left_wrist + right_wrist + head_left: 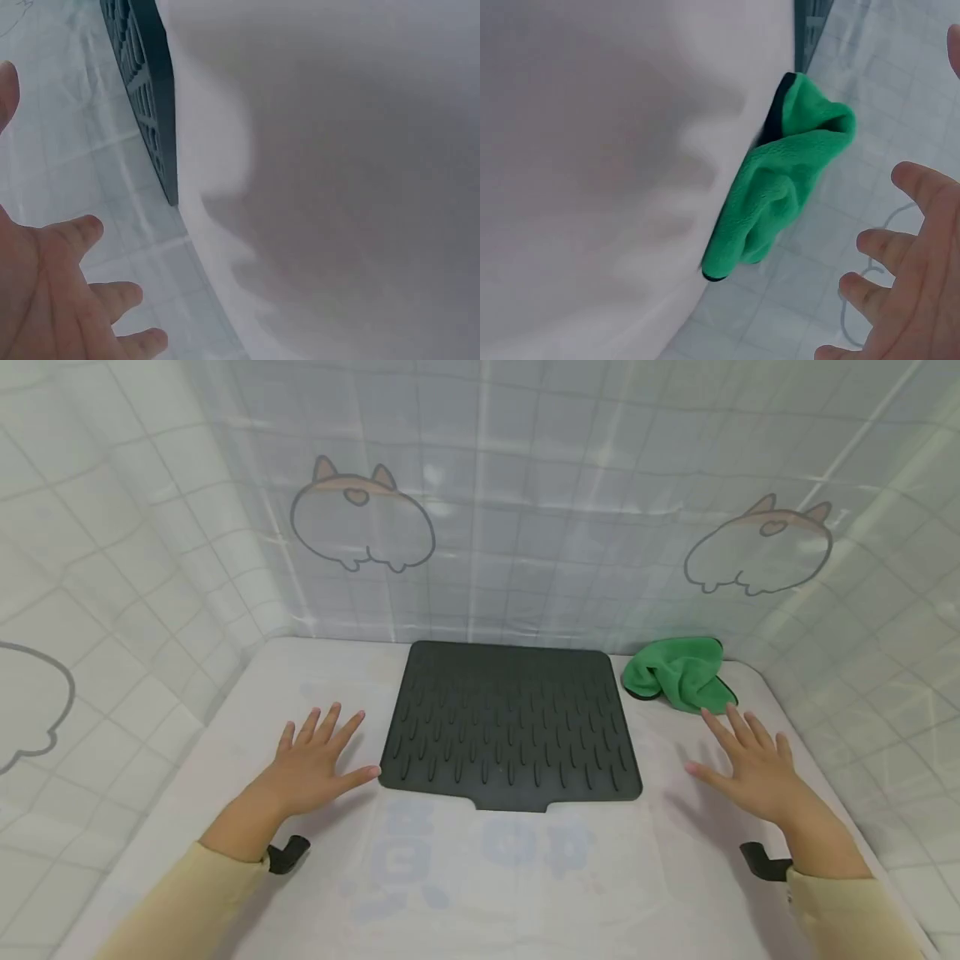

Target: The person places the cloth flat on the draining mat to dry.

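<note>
A dark grey ridged drying mat lies flat at the middle of the white table, its short spout edge toward me. Left of it my left hand hovers with fingers spread, its thumb tip overlapping the mat's near left corner in the head view. On the other side my right hand is held over the table, fingers apart and holding nothing. A crumpled green cloth with black edging sits at the back right, just beyond the right fingertips. The right wrist view shows the same cloth in front of the spread fingers.
The table wears a white cover with faint blue print. Behind it hangs a translucent gridded curtain with cartoon animal drawings, and similar sheets enclose both sides. A black strap piece shows at the left wrist, another at the right.
</note>
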`<state>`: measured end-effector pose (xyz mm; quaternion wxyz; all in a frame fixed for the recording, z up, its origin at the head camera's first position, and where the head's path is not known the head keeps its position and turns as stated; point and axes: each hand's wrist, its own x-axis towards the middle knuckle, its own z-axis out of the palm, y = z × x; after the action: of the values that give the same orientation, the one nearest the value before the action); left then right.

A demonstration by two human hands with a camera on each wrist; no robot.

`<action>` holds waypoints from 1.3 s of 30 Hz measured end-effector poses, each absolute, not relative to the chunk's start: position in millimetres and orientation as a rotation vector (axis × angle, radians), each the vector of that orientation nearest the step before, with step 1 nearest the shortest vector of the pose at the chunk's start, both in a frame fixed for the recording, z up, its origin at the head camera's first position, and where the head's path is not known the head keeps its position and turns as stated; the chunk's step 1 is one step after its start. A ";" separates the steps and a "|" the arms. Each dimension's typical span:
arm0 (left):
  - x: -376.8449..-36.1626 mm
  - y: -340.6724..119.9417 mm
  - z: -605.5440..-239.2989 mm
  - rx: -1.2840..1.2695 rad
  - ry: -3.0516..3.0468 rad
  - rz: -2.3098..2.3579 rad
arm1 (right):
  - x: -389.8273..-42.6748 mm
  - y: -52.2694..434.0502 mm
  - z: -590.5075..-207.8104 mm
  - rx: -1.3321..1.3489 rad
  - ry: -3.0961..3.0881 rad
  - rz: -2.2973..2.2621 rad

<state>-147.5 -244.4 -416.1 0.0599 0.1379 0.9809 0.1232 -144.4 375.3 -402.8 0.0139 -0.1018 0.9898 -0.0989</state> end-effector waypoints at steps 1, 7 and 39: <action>-148.9 -242.9 -416.3 0.419 2.965 0.375 | -145.1 374.4 -401.9 -0.321 3.088 -0.321; -156.4 -234.8 -419.3 0.429 2.924 0.410 | -150.2 369.4 -396.2 -0.347 3.110 -0.390; -187.2 -222.0 -431.7 0.423 2.715 0.377 | -209.6 346.1 -395.4 -0.391 3.144 -0.766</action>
<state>-187.2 -222.0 -431.7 0.1830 0.1500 0.9624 0.1335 -209.6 346.1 -395.4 -0.0588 -0.1199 0.9629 -0.2346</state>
